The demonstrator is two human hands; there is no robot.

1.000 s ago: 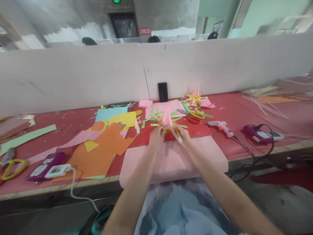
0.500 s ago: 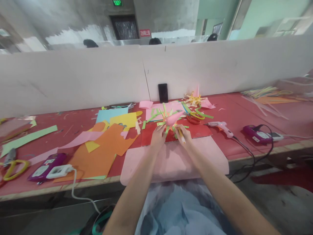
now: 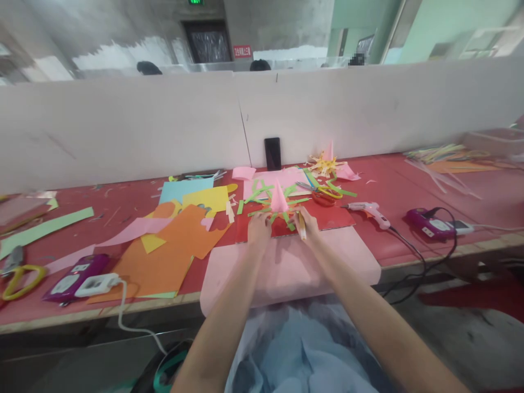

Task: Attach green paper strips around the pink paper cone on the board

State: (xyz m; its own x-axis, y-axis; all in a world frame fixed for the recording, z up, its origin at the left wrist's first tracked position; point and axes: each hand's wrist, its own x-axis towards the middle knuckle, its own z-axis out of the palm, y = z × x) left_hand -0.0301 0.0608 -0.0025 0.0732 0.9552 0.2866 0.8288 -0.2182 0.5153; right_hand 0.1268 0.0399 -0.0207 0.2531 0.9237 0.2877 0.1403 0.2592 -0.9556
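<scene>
A pink paper cone (image 3: pixel 279 200) stands upright with green paper strips (image 3: pixel 285 219) spread around its base, over a red board (image 3: pixel 327 214). My left hand (image 3: pixel 259 227) is closed at the left strips, its fingertips pinching the end of one. On the other side, my right hand (image 3: pixel 310 222) grips a slim yellow-and-white pen-like tool (image 3: pixel 302 226), its fingers close to the right strips. The tool's exact kind is too small to tell. A pink padded sheet (image 3: pixel 286 270) lies under my forearms.
Scissors (image 3: pixel 325 191) and a pink glue gun (image 3: pixel 370 211) lie to the right, its cord running to a purple power box (image 3: pixel 429 224). A similar cone piece (image 3: pixel 328 158) and a black phone (image 3: pixel 272 154) stand behind. Orange paper (image 3: pixel 159 256) and more scissors (image 3: pixel 22 278) are left.
The pink cone was tilted to the right and now stands upright, with its strips spread lower. My left hand has moved slightly left; my right hand still grips the pen-like tool.
</scene>
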